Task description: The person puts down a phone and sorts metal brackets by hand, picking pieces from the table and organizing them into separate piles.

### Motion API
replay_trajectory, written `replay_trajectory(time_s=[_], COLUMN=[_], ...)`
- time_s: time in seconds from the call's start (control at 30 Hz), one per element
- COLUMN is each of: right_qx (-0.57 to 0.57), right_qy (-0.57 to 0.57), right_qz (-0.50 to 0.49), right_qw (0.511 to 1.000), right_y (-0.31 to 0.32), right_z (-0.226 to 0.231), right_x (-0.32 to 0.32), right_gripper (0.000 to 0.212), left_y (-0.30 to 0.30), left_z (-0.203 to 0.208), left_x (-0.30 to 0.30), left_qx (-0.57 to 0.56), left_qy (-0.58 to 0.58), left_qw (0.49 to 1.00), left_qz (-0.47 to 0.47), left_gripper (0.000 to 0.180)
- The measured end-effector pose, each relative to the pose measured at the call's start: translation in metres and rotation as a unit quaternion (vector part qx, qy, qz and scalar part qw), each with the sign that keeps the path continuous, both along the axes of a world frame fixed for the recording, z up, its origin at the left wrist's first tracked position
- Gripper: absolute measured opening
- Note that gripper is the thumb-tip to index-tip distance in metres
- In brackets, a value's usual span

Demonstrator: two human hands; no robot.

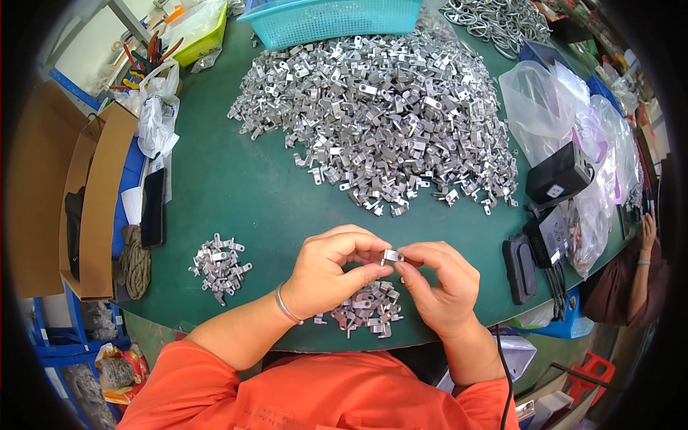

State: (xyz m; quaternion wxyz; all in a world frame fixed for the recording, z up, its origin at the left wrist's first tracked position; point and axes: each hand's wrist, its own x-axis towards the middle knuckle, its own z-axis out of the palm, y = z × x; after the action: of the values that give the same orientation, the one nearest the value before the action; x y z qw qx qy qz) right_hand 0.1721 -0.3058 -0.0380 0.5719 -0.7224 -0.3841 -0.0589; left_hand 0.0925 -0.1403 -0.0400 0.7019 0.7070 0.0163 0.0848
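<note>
Between both hands, just above the table's near edge, is one small silver metal bracket (pixel 391 256) with a hole in its tab. My left hand (pixel 335 269) pinches it from the left with thumb and forefinger. From the right, my right hand (pixel 443 283) grips its other end with thumb and fingertips. Under and between the hands lies a small heap of similar brackets (pixel 369 312). Another small pile of brackets (pixel 219 266) sits to the left of my left forearm. A large mound of the same metal brackets (pixel 387 122) spreads over the far middle of the table.
A light-blue plastic basket (pixel 330 25) stands behind the mound on the green table (pixel 208 193). At left are a cardboard box (pixel 100 201) and a phone (pixel 153 208). Clear plastic bags (pixel 537 107), a black box (pixel 559 173) and a black pouch (pixel 519 269) line the right. A co-worker's hand (pixel 647 236) shows far right.
</note>
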Motion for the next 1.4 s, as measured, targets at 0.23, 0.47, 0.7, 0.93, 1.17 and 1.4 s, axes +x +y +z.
replay_trajectory(time_s=[0.23,0.47,0.7,0.93,1.17,1.4], right_qx=[-0.035,-0.012,0.021,0.056,-0.006,-0.012], right_qy=[-0.007,-0.039,-0.032,-0.017,-0.080,-0.076], right_qz=[0.016,0.015,0.038,0.044,0.068,0.045], right_qw=[0.999,0.999,0.999,0.997,0.995,0.996], right_y=[-0.002,-0.002,-0.003,-0.002,0.000,-0.002], right_z=[0.001,0.001,0.003,0.001,0.006,0.006], right_x=[0.001,0.003,0.004,0.000,-0.001,0.001], right_gripper=[0.020,0.018,0.020,0.022,0.022,0.020], left_y=[-0.002,-0.002,-0.002,-0.004,0.023,0.130], left_z=[0.002,0.004,-0.004,-0.001,0.039,0.053], left_x=[-0.002,-0.003,0.001,-0.006,-0.022,-0.107], left_qx=[-0.034,-0.199,-0.116,-0.169,0.294,0.519], left_qy=[0.021,0.086,-0.072,0.006,-0.183,0.040], left_qw=[0.999,0.976,0.990,0.985,0.933,0.846], left_qz=[0.003,-0.009,-0.028,-0.038,0.095,0.118], left_gripper=[0.028,0.023,0.022,0.026,0.021,0.017])
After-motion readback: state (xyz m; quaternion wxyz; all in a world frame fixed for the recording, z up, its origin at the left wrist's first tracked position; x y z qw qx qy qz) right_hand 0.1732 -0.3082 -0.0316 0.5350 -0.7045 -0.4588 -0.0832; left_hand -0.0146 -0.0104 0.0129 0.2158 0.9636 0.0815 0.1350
